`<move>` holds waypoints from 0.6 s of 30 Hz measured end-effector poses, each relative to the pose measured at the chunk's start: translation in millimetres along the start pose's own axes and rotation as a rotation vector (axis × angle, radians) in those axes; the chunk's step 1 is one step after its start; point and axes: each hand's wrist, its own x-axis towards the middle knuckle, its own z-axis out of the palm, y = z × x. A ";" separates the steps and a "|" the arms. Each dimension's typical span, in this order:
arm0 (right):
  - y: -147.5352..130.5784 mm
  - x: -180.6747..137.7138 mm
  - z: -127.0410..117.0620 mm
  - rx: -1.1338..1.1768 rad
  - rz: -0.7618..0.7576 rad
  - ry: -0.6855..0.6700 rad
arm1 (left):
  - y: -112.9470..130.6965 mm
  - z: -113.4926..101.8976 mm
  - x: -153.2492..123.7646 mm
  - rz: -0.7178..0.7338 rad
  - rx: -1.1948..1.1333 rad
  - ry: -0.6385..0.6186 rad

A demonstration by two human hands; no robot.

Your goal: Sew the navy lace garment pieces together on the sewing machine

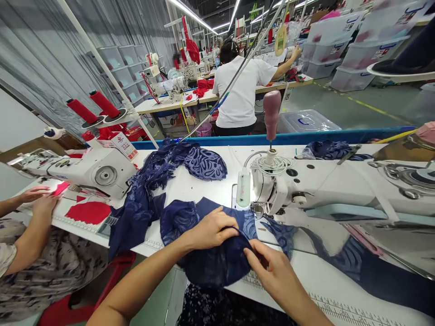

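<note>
My left hand [215,227] is closed on the upper edge of a navy blue fabric piece [217,265], thumb and fingers pinching it. Just to the right, my right hand [268,260] pinches the same piece along its right edge. The cloth hangs over the table's front edge toward my lap. Its far side lies close to the needle area of a white sewing machine [272,199]; whether it is under the presser foot I cannot tell. A patterned blue strip [280,233] lies right of the needle.
Navy pieces [146,181] are heaped on the left, with a leaf-patterned piece [205,162] beyond. Scissors with pink handles [363,240] lie under the machine arm. At far left a co-worker's hands [42,199] handle red cloth at another machine [102,174]. A person in white [239,90] sits ahead.
</note>
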 end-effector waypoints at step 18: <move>58.2 2.6 -17.8 -0.392 -0.444 -0.007 | -16.9 30.1 21.3 -0.172 0.243 0.208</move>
